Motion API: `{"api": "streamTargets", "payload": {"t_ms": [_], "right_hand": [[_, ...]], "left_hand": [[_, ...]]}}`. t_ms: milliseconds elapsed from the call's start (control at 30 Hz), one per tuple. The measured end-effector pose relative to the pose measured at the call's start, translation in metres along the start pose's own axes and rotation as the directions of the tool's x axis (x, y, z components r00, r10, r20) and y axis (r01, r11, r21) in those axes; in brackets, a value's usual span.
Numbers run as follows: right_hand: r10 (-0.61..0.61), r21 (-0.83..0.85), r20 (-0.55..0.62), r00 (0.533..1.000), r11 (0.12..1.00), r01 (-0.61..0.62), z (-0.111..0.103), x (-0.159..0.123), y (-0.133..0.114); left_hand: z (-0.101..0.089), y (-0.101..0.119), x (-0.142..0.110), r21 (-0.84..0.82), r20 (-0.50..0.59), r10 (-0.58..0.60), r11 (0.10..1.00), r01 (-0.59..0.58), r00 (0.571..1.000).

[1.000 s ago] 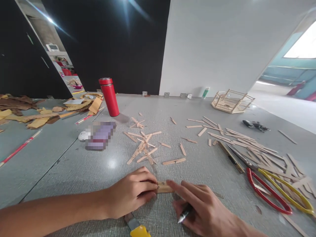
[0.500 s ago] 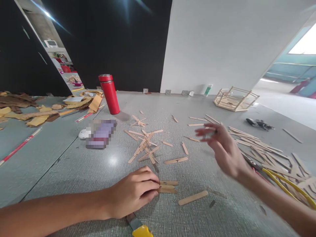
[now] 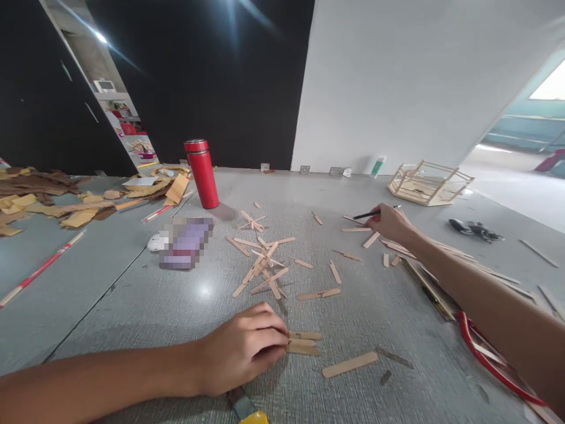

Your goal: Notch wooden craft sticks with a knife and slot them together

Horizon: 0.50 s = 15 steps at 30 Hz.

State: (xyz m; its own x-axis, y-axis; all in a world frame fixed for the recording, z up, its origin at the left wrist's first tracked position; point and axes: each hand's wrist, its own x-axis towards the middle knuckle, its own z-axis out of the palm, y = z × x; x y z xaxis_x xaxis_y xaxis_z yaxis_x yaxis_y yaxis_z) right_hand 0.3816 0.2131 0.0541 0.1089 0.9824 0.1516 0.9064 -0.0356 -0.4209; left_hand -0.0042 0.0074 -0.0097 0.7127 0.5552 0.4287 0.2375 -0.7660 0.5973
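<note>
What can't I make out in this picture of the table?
- Head view: the left hand covers the left ends of the flat wooden sticks.
- Head view: the bottom edge cuts off the yellow-handled tool.
- Head view: pixel blocks blur the purple rectangular object.
- Head view: the small white-and-green tube is too small to read.

One pen [image 3: 366,214], one flask [image 3: 203,176]

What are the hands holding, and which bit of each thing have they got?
The left hand has its fingers on the left ends of some flat wooden sticks. The right hand holds a black pen around its middle.
</note>
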Motion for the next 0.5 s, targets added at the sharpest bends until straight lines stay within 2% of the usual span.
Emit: {"api": "streamTargets", "payload": {"t_ms": [133, 267, 367, 500], "right_hand": [[-0.003, 0.072, 0.047, 0.999, 0.997, 0.0, -0.003, -0.004, 0.001], [-0.033, 0.233, 0.051, 0.998, 0.972, 0.02, -0.005, -0.022, -0.012], [-0.094, 0.385, 0.062, 0.994, 0.921, 0.063, -0.006, -0.051, -0.033], [-0.227, 0.526, 0.085, 0.97, 0.837, 0.15, -0.014, -0.109, -0.068]], "left_hand": [[-0.001, 0.001, 0.001, -0.005, -0.011, 0.003, 1.0, -0.003, 1.0], [0.0, 0.001, 0.001, 0.0, -0.013, 0.0, 1.0, 0.0, 1.0], [0.001, 0.001, -0.001, 0.003, -0.018, 0.0, 1.0, 0.0, 1.0], [0.002, 0.0, -0.001, 0.007, -0.036, -0.015, 1.0, 0.015, 0.999]]}}
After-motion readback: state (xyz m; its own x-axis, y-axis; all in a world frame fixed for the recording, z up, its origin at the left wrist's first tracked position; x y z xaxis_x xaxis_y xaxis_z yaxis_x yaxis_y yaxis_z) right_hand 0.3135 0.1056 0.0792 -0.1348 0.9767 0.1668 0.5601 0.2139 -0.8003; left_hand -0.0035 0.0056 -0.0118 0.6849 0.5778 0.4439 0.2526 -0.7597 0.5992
